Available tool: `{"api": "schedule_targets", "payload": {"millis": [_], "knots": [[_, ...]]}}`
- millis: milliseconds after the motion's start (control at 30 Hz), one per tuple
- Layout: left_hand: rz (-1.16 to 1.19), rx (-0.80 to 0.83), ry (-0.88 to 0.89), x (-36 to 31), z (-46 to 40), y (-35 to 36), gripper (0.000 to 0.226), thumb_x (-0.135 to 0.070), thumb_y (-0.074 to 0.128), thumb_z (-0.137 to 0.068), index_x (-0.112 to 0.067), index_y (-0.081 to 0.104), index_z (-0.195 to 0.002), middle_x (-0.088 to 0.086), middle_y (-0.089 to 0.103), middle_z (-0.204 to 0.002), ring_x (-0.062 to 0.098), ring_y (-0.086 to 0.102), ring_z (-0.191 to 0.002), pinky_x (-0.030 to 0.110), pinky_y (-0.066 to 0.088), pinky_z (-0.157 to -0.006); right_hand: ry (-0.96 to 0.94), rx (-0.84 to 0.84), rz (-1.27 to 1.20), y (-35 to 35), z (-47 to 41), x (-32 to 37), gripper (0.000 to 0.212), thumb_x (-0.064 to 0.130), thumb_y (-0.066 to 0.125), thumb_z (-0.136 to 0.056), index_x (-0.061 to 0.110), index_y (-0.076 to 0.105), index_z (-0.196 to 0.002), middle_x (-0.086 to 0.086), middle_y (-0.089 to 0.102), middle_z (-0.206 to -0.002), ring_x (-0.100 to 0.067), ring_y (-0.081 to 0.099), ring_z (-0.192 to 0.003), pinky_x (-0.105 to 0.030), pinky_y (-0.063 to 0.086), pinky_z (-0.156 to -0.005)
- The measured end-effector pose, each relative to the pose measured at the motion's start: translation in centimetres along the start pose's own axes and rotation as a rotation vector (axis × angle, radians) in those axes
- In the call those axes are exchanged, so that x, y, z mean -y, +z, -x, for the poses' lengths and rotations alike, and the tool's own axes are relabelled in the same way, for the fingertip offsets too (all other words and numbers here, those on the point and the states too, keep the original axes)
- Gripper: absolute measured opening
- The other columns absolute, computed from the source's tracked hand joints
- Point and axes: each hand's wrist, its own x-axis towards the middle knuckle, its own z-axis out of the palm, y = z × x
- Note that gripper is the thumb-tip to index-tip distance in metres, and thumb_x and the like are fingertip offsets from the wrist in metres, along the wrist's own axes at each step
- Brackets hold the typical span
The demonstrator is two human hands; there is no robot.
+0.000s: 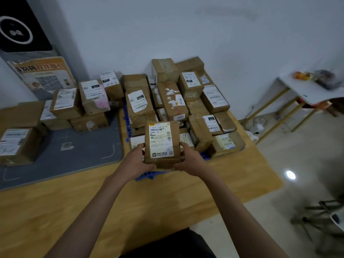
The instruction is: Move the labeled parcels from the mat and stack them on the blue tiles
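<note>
A brown cardboard parcel with a white shipping label is held in the middle of the view, above the near edge of the blue tiles. My left hand grips its left side and lower corner. My right hand grips its right side. Behind it, several labeled parcels are stacked on the blue tiles. On the grey mat to the left stand more labeled parcels, one at the near left and a group at the back.
Mat and tiles lie on a wooden floor panel. A sign board leans against the wall at the back left. A white table with gold legs stands at the right, with cables under it. A dark stool frame is at the lower right.
</note>
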Motion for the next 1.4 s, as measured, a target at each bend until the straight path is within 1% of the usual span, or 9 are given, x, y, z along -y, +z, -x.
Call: {"api": "schedule_targets", "payload": {"millis": [133,300,433,600,733,833,967,1100,1400], "knots": [[-0.023,0.039,0.023,-2.2,-1.3,1.0,0.081,-0.038,0.084,-0.067,-0.023,0.041,-0.134,-0.006,0.056,-0.123,0.012,0.059,-0.095,0.024,0.043,-0.067,0.002,-0.027,-0.014,-2.2,0.1,-1.9,0.091,0.013,0.079,-0.076,0.018,0.026,-0.150,-0.007,0.058,-0.132,-0.025,0.058,-0.116,-0.034,0.052,-0.089],[-0.028,0.042,0.045,-6.2,-3.6,3.1,0.083,-0.038,0.082,-0.070,-0.026,0.038,-0.139,-0.007,0.056,-0.124,0.011,0.057,-0.096,0.024,0.042,-0.067,-0.004,-0.042,-0.016,-6.4,-1.0,-4.5,0.090,0.011,0.078,-0.076,0.019,0.027,-0.150,-0.005,0.058,-0.131,-0.025,0.058,-0.118,-0.038,0.052,-0.094],[-0.020,0.021,0.039,-10.0,-6.2,5.5,0.078,-0.038,0.082,-0.072,-0.025,0.040,-0.136,-0.007,0.054,-0.127,0.015,0.059,-0.097,0.022,0.041,-0.063,-0.048,-0.050,0.010,-10.7,-2.9,-7.1,0.095,0.012,0.078,-0.076,0.021,0.022,-0.153,-0.005,0.059,-0.131,-0.026,0.060,-0.113,-0.032,0.051,-0.082],[-0.002,-0.024,0.027,-15.5,-10.3,9.4,0.078,-0.042,0.082,-0.070,-0.027,0.041,-0.134,-0.009,0.055,-0.127,0.012,0.058,-0.100,0.023,0.041,-0.065,-0.062,-0.052,0.010,-17.3,-5.5,-11.5,0.096,0.012,0.080,-0.076,0.021,0.023,-0.152,-0.003,0.056,-0.135,-0.026,0.060,-0.115,-0.043,0.052,-0.094],[0.037,-0.021,-0.009,-19.5,-13.6,13.1,0.084,-0.041,0.082,-0.071,-0.024,0.036,-0.139,-0.007,0.051,-0.132,0.009,0.051,-0.102,0.019,0.038,-0.067,-0.082,-0.038,0.021,-22.2,-7.5,-15.4,0.094,0.015,0.081,-0.074,0.024,0.027,-0.151,0.001,0.061,-0.126,-0.014,0.058,-0.108,-0.030,0.049,-0.086],[0.029,-0.013,-0.065,-21.2,-15.4,15.5,0.085,-0.043,0.081,-0.072,-0.023,0.036,-0.140,-0.004,0.054,-0.132,0.014,0.053,-0.105,0.023,0.039,-0.069,-0.054,0.000,0.014,-24.6,-9.2,-17.8,0.095,0.013,0.080,-0.074,0.025,0.026,-0.152,-0.001,0.060,-0.128,-0.018,0.059,-0.111,-0.027,0.046,-0.084],[0.047,-0.006,-0.151,-22.1,-16.8,18.1,0.082,-0.041,0.081,-0.072,-0.022,0.038,-0.139,-0.004,0.055,-0.130,0.011,0.050,-0.103,0.022,0.038,-0.069,-0.043,0.079,0.005,-25.9,-11.0,-20.2,0.091,0.011,0.079,-0.075,0.028,0.029,-0.149,-0.001,0.060,-0.125,-0.018,0.061,-0.105,-0.027,0.051,-0.079],[0.011,0.002,-0.231,-22.3,-17.8,19.2,0.078,-0.040,0.079,-0.073,-0.019,0.041,-0.137,-0.001,0.053,-0.128,0.017,0.053,-0.109,0.030,0.045,-0.081,-0.037,0.150,0.011,-25.9,-12.8,-21.5,0.091,0.011,0.079,-0.074,0.028,0.031,-0.149,0.000,0.060,-0.129,-0.019,0.056,-0.118,-0.043,0.050,-0.098],[-0.052,-0.009,-0.301,-21.8,-20.3,19.5,0.068,-0.037,0.078,-0.074,-0.016,0.046,-0.130,0.002,0.049,-0.128,0.019,0.051,-0.110,0.030,0.044,-0.081,-0.047,0.226,0.005,-25.3,-16.6,-22.4,0.093,0.013,0.080,-0.074,0.023,0.029,-0.151,-0.002,0.059,-0.132,-0.019,0.056,-0.120,-0.042,0.049,-0.100]]}}
